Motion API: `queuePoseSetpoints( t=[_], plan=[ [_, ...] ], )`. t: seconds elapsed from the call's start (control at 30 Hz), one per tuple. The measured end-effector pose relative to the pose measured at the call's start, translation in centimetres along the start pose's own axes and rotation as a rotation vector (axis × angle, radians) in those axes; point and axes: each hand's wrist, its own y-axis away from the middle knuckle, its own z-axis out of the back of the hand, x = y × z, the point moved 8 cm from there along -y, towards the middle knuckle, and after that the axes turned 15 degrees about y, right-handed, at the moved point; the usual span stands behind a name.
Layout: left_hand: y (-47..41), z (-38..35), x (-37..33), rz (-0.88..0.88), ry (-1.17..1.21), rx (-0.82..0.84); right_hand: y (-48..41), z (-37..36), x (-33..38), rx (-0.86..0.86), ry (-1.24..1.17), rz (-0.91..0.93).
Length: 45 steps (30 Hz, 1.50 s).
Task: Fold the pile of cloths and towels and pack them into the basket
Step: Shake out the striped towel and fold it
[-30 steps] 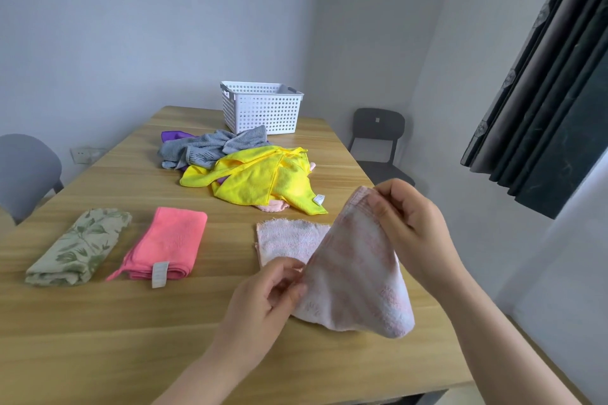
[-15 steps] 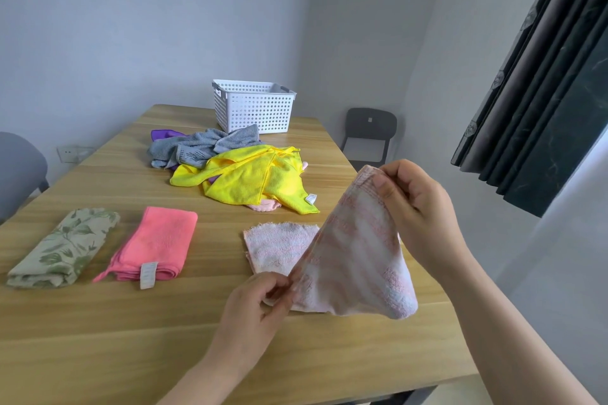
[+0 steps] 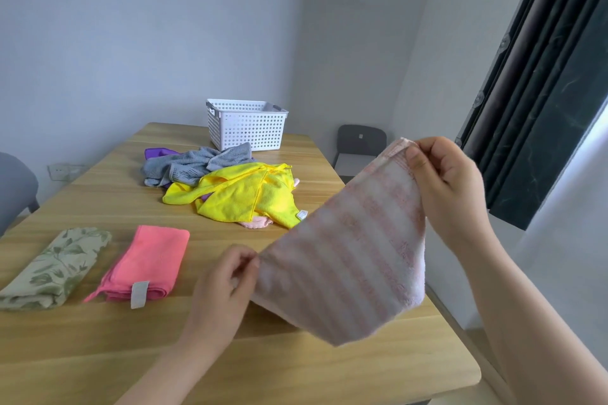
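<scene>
A pink-and-white striped towel hangs stretched in the air above the near right of the wooden table. My left hand pinches its lower left corner and my right hand pinches its upper corner, higher up. Further back lies the unfolded pile: a yellow cloth, a grey towel, a purple cloth and a bit of pale pink cloth. The white perforated basket stands at the far end of the table. On the left lie a folded coral-pink cloth and a folded green leaf-print cloth.
A dark chair stands beyond the table's far right corner and a grey chair at the left edge. Dark curtains hang at the right. The table's right edge runs just under the held towel.
Both hands have lifted the striped towel fully off the table and spread it out; the part that lay flat on the wood is now in the air. My right hand rose.
</scene>
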Motion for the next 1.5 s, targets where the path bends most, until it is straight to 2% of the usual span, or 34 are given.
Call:
queuePoseSetpoints(
  t=[0.1,0.27,0.33,0.47,0.63,0.77,0.9,1.1,1.27,1.4,1.5],
  plan=[
    [-2.5,2.8,-3.0,-0.014,0.104,-0.058,-0.4,1.5,-0.5,-0.08,-0.009,-0.031],
    [-5.7,5.7,-9.1,0.046,0.211,0.046,0.0,2.8,-2.3,-0.14,-0.024,-0.12],
    [-6.8,5.5,-9.8,0.081,0.117,0.127,0.6,2.0,-3.8,-0.097,-0.003,-0.173],
    [-6.7,1.9,-3.6,0.222,-0.208,0.305,3.4,-1.6,-9.2,0.074,0.182,-0.291],
    [-2.0,-3.3,9.0,0.441,-0.416,0.48,9.2,-7.0,-18.3,0.35,0.447,-0.42],
    [-1.9,-4.3,10.9,0.441,-0.462,0.545,11.0,-7.6,-22.4,0.384,0.507,-0.5],
    [-2.7,-3.4,11.9,0.444,-0.519,0.6,10.6,-8.2,-24.2,0.378,0.526,-0.498],
    [-3.2,-1.6,12.3,0.41,-0.524,0.597,10.2,-8.9,-24.8,0.394,0.556,-0.485],
    [-1.5,-1.6,10.8,0.315,-0.425,0.687,10.6,-8.8,-25.4,0.385,0.557,-0.498],
    [-1.4,-0.3,10.8,0.378,-0.227,0.617,10.7,-9.0,-25.6,0.395,0.585,-0.501],
    [-1.8,0.2,10.7,0.377,-0.21,0.57,10.7,-9.0,-25.6,0.397,0.604,-0.514]
  ],
)
